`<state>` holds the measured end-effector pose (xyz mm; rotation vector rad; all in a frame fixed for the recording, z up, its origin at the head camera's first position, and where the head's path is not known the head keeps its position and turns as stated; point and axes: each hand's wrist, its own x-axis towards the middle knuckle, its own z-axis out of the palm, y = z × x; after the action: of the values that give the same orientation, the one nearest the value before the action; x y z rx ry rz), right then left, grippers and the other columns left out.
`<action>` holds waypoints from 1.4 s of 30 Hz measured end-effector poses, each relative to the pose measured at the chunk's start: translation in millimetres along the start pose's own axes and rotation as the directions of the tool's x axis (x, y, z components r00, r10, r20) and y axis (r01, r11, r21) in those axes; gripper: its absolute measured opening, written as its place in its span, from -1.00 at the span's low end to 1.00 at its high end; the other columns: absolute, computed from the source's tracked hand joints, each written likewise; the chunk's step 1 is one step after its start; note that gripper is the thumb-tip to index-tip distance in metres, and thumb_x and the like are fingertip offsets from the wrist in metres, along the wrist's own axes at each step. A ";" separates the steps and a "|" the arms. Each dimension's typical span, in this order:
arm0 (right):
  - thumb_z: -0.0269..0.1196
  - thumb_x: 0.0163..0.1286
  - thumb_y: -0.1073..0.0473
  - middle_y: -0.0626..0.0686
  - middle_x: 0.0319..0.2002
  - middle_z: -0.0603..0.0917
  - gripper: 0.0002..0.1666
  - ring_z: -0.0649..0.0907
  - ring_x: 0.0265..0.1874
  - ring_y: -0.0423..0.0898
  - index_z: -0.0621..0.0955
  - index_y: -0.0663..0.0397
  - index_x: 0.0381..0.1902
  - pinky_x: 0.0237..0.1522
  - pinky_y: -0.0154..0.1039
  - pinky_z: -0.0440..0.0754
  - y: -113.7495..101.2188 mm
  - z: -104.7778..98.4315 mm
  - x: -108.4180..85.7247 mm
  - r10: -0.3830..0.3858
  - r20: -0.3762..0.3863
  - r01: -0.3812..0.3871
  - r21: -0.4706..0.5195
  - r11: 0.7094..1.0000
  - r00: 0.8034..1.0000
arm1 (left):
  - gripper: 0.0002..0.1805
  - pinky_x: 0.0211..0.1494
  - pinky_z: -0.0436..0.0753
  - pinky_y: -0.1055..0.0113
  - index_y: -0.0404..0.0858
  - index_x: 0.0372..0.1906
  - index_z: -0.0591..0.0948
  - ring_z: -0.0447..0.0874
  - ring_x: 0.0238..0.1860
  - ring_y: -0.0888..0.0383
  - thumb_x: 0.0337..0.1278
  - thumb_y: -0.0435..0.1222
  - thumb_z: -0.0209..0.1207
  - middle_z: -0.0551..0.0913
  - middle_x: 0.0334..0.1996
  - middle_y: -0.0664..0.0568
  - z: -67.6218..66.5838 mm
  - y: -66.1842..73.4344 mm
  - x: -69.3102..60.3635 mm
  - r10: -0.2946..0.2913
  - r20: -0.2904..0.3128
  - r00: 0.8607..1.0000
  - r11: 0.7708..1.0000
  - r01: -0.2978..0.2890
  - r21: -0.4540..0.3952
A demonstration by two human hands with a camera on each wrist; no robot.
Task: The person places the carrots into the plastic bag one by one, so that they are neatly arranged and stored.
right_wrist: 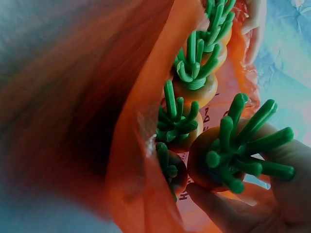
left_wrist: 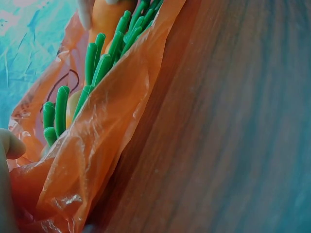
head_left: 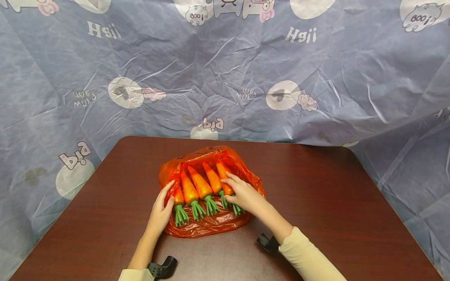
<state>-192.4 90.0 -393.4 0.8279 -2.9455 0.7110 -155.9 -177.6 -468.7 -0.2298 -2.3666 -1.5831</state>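
Note:
A thin red plastic bag [head_left: 211,228] lies on the table with its mouth towards me. Inside it, several orange carrots [head_left: 200,185] rest side by side, green stubby tops pointing my way. My left hand [head_left: 159,212] holds the bag's left edge beside the leftmost carrot; its thumb [left_wrist: 12,145] shows against the plastic in the left wrist view. With thumb and fingers, my right hand [head_left: 246,195] grips the rightmost carrot [right_wrist: 201,155], whose green top faces the right wrist camera. Part of that carrot is hidden behind the hand.
The dark reddish-brown table [head_left: 316,203] extends around the bag on all sides. A grey-blue patterned cloth [head_left: 225,78] hangs behind the table's far edge. Black straps with camera mounts [head_left: 163,267] sit on both wrists.

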 end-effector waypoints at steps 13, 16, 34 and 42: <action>0.28 0.14 0.11 0.17 0.32 0.28 -0.41 0.43 0.18 0.15 0.46 0.04 0.16 0.11 0.06 0.46 0.7 -0.3 28.7 0.014 0.033 -0.009 -0.127 0.992 0.999 | -0.48 0.33 0.11 -0.16 -0.07 0.31 0.26 0.12 0.33 -0.06 0.25 -0.41 -0.08 0.23 0.31 -0.14 -0.7 -1.8 2.0 0.007 -0.008 1.000 1.000 -0.007 0.004; 0.28 0.14 0.11 0.14 0.32 0.28 -0.41 0.42 0.20 0.12 0.46 0.01 0.16 0.06 0.08 0.50 3.1 1.2 31.8 0.042 0.044 -0.034 -0.163 0.986 0.998 | -0.47 0.32 0.11 -0.17 -0.07 0.31 0.26 0.12 0.33 -0.07 0.24 -0.42 -0.09 0.23 0.31 -0.14 -0.8 -1.7 2.1 0.008 -0.009 1.000 1.000 -0.008 0.004; -0.04 0.35 -0.03 0.13 0.36 0.20 -0.43 0.26 0.31 0.15 0.35 0.03 0.27 0.33 0.06 0.16 19.0 27.7 20.1 0.102 0.070 -0.087 -0.191 0.978 0.992 | -0.49 0.31 0.14 -0.16 -0.11 0.31 0.26 0.14 0.32 -0.11 0.25 -0.41 -0.08 0.23 0.31 -0.17 1.0 -1.5 0.0 -0.011 -0.006 1.000 1.000 0.011 0.013; -0.08 0.38 -0.11 0.11 0.40 0.12 -0.38 0.17 0.36 0.10 0.27 -0.01 0.33 0.35 0.11 0.05 13.3 24.3 8.9 0.114 0.060 -0.107 -0.111 0.988 0.992 | -0.46 0.32 0.12 -0.16 -0.08 0.31 0.26 0.12 0.33 -0.07 0.23 -0.44 -0.09 0.23 0.31 -0.14 0.8 -0.3 -0.3 -0.001 -0.005 1.000 1.000 0.001 0.008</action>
<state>-203.8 85.3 -419.8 0.6985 -3.0770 0.5326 -155.9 -177.0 -469.3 -0.2231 -2.3698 -1.5721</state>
